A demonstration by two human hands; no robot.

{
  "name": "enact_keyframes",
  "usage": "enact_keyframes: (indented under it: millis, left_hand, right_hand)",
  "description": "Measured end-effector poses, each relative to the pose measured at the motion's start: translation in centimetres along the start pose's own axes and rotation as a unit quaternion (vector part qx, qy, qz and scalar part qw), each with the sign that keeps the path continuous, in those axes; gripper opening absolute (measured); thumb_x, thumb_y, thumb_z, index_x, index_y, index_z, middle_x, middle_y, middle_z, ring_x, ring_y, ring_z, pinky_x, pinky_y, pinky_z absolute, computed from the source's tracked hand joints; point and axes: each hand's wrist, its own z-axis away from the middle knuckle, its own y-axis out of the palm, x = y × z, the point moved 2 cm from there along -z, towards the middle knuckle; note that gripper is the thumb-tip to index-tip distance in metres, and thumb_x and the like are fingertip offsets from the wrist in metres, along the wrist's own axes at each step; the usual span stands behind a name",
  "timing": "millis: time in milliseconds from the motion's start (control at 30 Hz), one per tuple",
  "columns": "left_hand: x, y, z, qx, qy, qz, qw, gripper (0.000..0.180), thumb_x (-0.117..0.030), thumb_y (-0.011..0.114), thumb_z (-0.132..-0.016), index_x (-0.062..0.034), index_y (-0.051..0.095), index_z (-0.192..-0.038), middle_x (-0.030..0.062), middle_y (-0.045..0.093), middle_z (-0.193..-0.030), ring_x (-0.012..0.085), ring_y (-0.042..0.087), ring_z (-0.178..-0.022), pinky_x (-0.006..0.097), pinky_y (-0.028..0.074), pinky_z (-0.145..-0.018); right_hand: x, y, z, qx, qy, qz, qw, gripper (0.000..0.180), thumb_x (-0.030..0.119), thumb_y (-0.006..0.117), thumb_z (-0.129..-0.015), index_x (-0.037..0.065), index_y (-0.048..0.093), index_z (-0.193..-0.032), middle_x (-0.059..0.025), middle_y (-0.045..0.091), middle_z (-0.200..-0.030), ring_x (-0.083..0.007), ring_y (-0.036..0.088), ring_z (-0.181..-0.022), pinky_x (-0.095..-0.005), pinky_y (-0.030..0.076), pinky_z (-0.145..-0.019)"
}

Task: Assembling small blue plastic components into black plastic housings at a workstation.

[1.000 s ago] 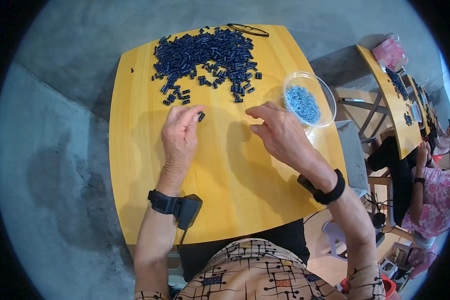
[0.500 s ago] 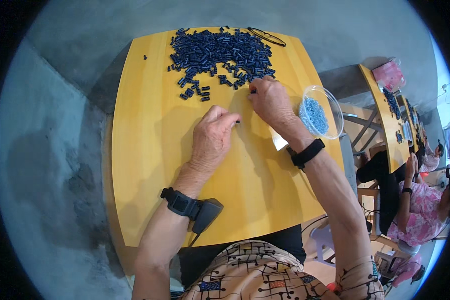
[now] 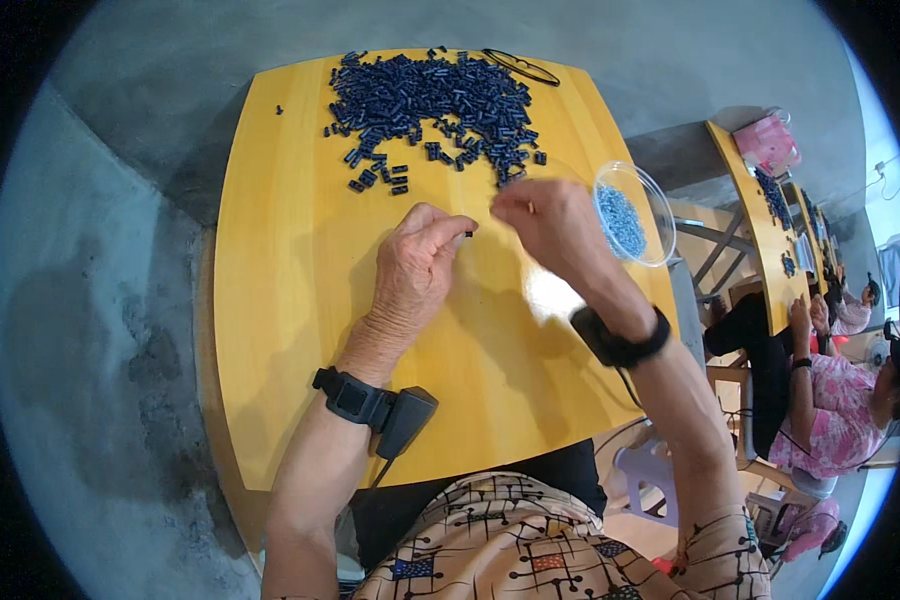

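Observation:
My left hand (image 3: 413,262) is above the middle of the yellow table, thumb and forefinger pinched on a small black piece (image 3: 468,234) whose end pokes out past the fingertips. To its right, my right hand (image 3: 553,222) is blurred by motion. Its fingers look curled together, and anything between them is too smeared to make out. Beyond both hands a large heap of small dark tube-shaped pieces (image 3: 425,98) covers the far part of the table, with several strays at its near edge. Beside my right hand stands a clear round tub (image 3: 663,213) of tiny light-blue pieces (image 3: 620,222).
A thin black loop (image 3: 520,67) lies near the table's (image 3: 300,330) far right corner. Black devices with cables are strapped to my left wrist (image 3: 355,400) and right wrist (image 3: 620,337). At right, another person (image 3: 835,400) sits by a second table (image 3: 755,235) holding dark pieces.
My right hand has drawn back from the heap's near edge toward me. My left hand keeps its pinch on the black piece. The whole view has shifted slightly.

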Motion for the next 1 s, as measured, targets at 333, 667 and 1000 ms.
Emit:
enact_keyframes:
  millis: [333,667,1000]
  left_hand:
    - [-3.1,3.7,1.8,0.101,-0.043,0.097,0.989,0.01,-0.002,0.06,-0.086,-0.0023,0.068,-0.092,0.0029,0.061,-0.083,0.0106,0.057,-0.069,0.023,0.046,-0.062]
    - [-5.4,7.5,2.6,0.08,-0.161,0.159,0.971,0.014,-0.006,0.061,-0.087,-0.0012,0.067,-0.1,0.0002,0.06,-0.082,0.0059,0.053,-0.063,0.019,0.045,-0.056]
    - [-4.4,7.7,2.8,0.095,-0.238,0.209,0.944,0.021,-0.004,0.062,-0.086,-0.0011,0.065,-0.107,-0.0005,0.06,-0.083,0.0057,0.054,-0.064,0.019,0.045,-0.056]
  right_hand:
    - [-1.7,-4.6,14.7,0.081,0.035,0.16,0.983,0.008,0.004,0.056,-0.076,0.002,0.059,-0.083,-0.0133,0.059,-0.079,-0.0325,0.062,-0.067,-0.0406,0.051,-0.058]
    - [-3.4,-6.9,15.2,0.018,0.03,0.024,0.999,0.024,0.003,0.065,-0.075,0.005,0.063,-0.099,-0.0142,0.063,-0.095,-0.0332,0.064,-0.079,-0.0379,0.054,-0.066]
    - [-6.8,-13.3,8.1,-0.038,0.029,0.094,0.994,0.011,0.009,0.063,-0.076,0.004,0.07,-0.083,-0.0151,0.066,-0.078,-0.0312,0.065,-0.072,-0.0385,0.051,-0.064]
